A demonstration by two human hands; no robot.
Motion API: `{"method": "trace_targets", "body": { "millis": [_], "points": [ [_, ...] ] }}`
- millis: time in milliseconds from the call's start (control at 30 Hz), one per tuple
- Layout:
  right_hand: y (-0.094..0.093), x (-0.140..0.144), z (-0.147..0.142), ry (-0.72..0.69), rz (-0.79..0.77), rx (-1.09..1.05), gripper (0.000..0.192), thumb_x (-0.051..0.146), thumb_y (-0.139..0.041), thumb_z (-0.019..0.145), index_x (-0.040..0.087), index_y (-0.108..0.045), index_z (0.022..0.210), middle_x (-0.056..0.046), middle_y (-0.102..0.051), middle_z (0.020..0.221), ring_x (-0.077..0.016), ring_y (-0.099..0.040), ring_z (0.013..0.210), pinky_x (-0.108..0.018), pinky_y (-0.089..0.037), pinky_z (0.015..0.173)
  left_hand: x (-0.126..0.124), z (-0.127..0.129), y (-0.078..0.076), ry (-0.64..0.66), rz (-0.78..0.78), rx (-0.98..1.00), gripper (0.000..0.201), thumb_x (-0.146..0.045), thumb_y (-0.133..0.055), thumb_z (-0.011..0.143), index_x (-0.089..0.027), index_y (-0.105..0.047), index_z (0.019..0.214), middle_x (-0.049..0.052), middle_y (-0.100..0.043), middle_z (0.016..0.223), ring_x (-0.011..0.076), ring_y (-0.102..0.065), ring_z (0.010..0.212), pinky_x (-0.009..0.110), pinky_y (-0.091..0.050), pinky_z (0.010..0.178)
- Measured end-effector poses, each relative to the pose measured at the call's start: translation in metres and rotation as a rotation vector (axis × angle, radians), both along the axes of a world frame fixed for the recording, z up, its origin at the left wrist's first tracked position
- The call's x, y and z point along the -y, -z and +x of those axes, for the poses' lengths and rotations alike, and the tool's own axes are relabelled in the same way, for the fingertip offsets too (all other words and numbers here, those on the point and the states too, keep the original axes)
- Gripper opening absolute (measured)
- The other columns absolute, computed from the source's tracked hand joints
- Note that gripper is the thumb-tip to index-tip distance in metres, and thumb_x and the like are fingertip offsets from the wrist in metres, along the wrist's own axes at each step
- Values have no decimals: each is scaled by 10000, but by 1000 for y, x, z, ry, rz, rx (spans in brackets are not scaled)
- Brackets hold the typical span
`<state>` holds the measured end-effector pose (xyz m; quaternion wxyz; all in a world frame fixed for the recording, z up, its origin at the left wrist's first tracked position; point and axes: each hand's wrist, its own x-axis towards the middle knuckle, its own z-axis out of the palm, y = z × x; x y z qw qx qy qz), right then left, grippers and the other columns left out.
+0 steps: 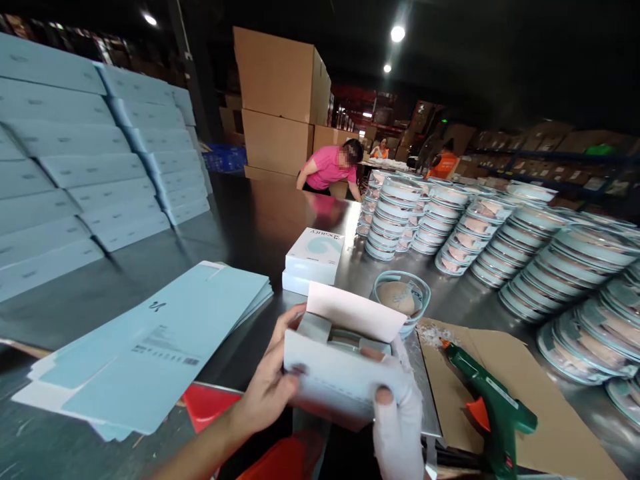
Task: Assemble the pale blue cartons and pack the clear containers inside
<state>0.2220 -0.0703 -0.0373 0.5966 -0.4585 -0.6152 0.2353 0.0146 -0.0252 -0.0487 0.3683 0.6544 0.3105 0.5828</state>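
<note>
Head view: a pale blue carton (340,373) is held low at centre above the bench (260,227) edge, long axis left to right, its open top flap tilted away. Inside sits a partly hidden grey insert. The bare left hand (270,383) grips its left end; the gloved right hand (397,413) pinches its right corner. A round tin (400,297) stands just behind, and a green glue gun (493,407) lies on cardboard to the right.
</note>
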Motion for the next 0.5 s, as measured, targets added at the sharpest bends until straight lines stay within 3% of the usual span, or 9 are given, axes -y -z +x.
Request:
{"method": "trace_targets", "body": {
  "millis": [67, 167, 267, 333, 367, 433, 500],
  "points": [
    [1, 0, -14, 96, -59, -71, 449, 527, -500, 1027, 356, -576, 1436, -56, -485, 1601, -334, -441, 1477, -546, -352, 1207, 0, 6, -2, -110, -6, 29, 485, -634, -447, 1011, -205, -649, 1112, 164, -490, 1471, 370, -484, 1374, 485, -403, 1128],
    [-8, 3, -24, 118, -166, -168, 625, 491, -474, 1044, 424, -225, 1614, -36, -334, 1693, -282, -344, 1543, -550, -306, 1235, -1, 9, -4, -226, -65, 111, 298, -492, -518, 1026, -270, -523, 1225, 115, -515, 1465, 315, -495, 1378, 452, -417, 1109],
    [-22, 9, 4, 83, -161, -59, 730, 527, -447, 1019, 404, -64, 1629, -53, -289, 1711, -258, -393, 1522, -516, -370, 1210, -5, -1, -12, -127, -189, -65, 302, -496, -482, 1015, -279, -604, 1185, 83, -515, 1484, 337, -462, 1406, 479, -360, 1162],
    [-30, 14, 48, 273, -227, 147, 777, 566, -498, 933, 281, -221, 1602, -135, -415, 1635, -304, -473, 1464, -531, -390, 1192, -7, -11, -19, -51, -220, -213, 344, -506, -446, 1012, -280, -682, 1121, 64, -536, 1464, 355, -469, 1394, 480, -362, 1164],
    [-34, 16, 76, 464, -314, 279, 769, 585, -540, 860, 219, -383, 1518, -177, -513, 1544, -344, -511, 1421, -550, -395, 1180, -8, -16, -22, -33, -209, -258, 345, -500, -445, 1011, -291, -697, 1120, 54, -552, 1448, 353, -494, 1370, 471, -387, 1149],
    [-39, 23, 133, 723, -491, 356, 583, 526, -658, 714, 151, -658, 1160, -277, -643, 1295, -516, -503, 1352, -724, -310, 1133, -9, -25, -27, -1, -171, -327, 316, -484, -481, 1001, -325, -687, 1180, 35, -586, 1418, 332, -571, 1288, 416, -488, 1057],
    [-39, 30, 180, 795, -674, 326, 284, 437, -743, 610, 199, -670, 746, -212, -705, 857, -541, -649, 1085, -733, -437, 960, -10, -32, -29, 51, -122, -398, 335, -466, -576, 958, -358, -646, 1267, 27, -598, 1410, 309, -634, 1202, 337, -573, 912]
  ]
}}
